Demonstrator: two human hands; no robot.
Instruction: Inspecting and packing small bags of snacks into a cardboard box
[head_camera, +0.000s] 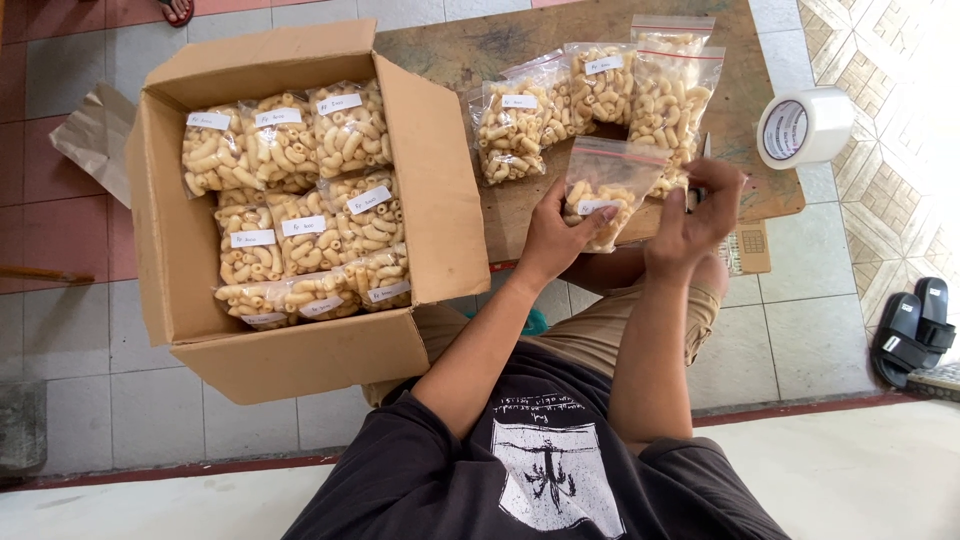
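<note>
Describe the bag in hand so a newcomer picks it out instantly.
Start at the open cardboard box; right of it is a low wooden table with a pile of snack bags. The held bag is in front of that pile, the only one lifted, pinched between left hand and right hand.

Both hands on one clear zip bag of pale curled snacks, above the edge of a low wooden table.

The left hand (560, 235) grips the bag (608, 190) from its left side, the right hand (700, 210) pinches its right edge — the bag is held upright, its white label low on the front. More filled bags (590, 95) lie in a loose cluster on the table (450, 45) just behind. At the left an open cardboard box (430, 190) sits on the tiled floor, packed with labelled bags (300, 200) in rows. A roll of clear tape (803, 127) rests at the table's right corner — black sandals (912, 330) lie on the floor beyond.
</note>
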